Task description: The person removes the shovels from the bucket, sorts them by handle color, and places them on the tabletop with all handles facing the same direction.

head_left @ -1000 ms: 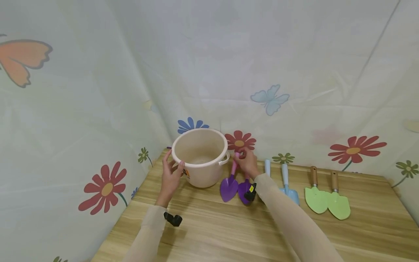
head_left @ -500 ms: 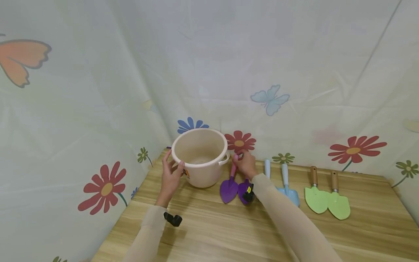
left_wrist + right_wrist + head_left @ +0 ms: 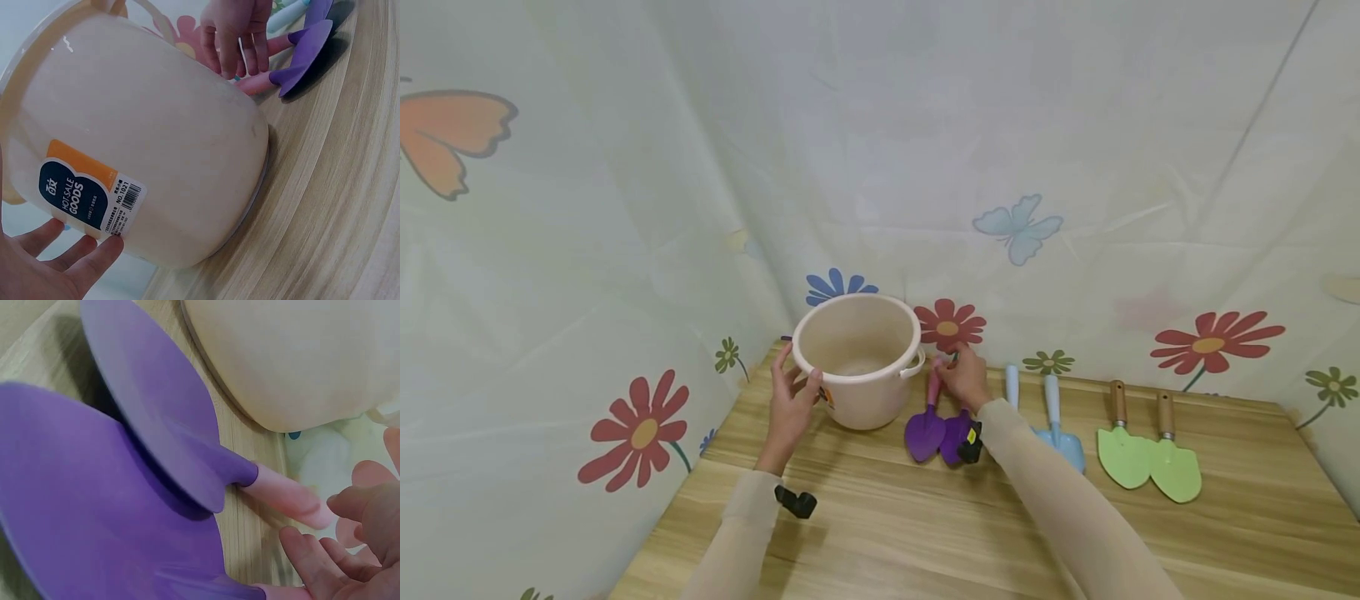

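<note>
A cream bucket (image 3: 865, 407) stands upright on the wooden table. My left hand (image 3: 792, 407) touches its side with fingers spread, below the rim and near the label (image 3: 94, 187). To the right of the bucket lies a purple trowel (image 3: 925, 433) with a pink handle (image 3: 290, 497). A second purple trowel (image 3: 953, 435) lies beside it; the first blade overlaps its edge in the right wrist view. My right hand (image 3: 967, 379) is over the pink handles, thumb and fingers apart. Its fingers are close to both handles, and whether they touch either I cannot tell.
Two blue trowels, one with its pale handle (image 3: 1012, 385) showing and one with its blade (image 3: 1063, 448) visible, lie right of the purple pair. Farther right are two green trowels (image 3: 1123, 457) with wooden handles. A flowered cloth (image 3: 880, 150) hangs behind the table (image 3: 880, 517).
My right hand has lowered the first purple trowel's handle and let go of it. The second purple trowel has shifted slightly left against the first. My left hand stays at the bucket.
</note>
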`<state>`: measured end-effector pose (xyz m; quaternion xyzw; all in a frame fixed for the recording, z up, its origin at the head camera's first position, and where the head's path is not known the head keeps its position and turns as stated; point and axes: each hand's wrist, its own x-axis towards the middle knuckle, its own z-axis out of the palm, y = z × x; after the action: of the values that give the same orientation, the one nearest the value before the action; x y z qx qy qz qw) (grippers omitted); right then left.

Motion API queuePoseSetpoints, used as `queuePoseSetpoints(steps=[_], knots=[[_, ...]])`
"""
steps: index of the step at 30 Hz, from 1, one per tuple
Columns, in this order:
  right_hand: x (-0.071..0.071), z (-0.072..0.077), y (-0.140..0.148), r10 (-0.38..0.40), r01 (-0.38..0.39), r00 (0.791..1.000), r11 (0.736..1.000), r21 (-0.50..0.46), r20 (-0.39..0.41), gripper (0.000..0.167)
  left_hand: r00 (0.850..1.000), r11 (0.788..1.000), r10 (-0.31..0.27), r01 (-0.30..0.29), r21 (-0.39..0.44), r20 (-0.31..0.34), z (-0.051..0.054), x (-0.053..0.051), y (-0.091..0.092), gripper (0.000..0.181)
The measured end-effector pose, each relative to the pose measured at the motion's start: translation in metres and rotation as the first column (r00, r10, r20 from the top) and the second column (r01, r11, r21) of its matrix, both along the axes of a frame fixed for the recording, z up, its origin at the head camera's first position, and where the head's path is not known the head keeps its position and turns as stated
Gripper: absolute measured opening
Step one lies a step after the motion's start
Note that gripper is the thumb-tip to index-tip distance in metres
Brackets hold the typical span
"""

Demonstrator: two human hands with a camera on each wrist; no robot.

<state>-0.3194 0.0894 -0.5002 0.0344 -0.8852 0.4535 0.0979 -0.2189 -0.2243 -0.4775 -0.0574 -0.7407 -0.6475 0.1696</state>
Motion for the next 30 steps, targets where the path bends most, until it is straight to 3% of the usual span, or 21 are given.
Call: queuePoseSetpoints(steps=[7,13,20,30], knots=[[0.004,0.001,0.002,0.023,-0.022,1.000,1.000,-0.022,0.014,0.039,0.999,0.999,-0.024,0.023,0.032,0.021,-0.001,-0.004,0.000,0.078],[0.003,-0.004,0.006,0.055,-0.054,0.998,0.996,-0.071,0.017,0.043,1.000,1.000,-0.001,0.001,0.015,0.008,-0.002,-0.002,0.003,0.075],[0.006,-0.004,0.013,0.130,-0.129,0.991,0.973,-0.192,-0.008,0.050,1.000,1.000,0.006,-0.006,0.004,-0.001,0.001,0.002,0.004,0.075],[0.010,0.003,0.020,0.199,-0.205,0.979,0.956,-0.210,-0.046,0.068,1.000,1.000,0.031,-0.031,-0.005,-0.007,-0.001,-0.001,0.002,0.072]])
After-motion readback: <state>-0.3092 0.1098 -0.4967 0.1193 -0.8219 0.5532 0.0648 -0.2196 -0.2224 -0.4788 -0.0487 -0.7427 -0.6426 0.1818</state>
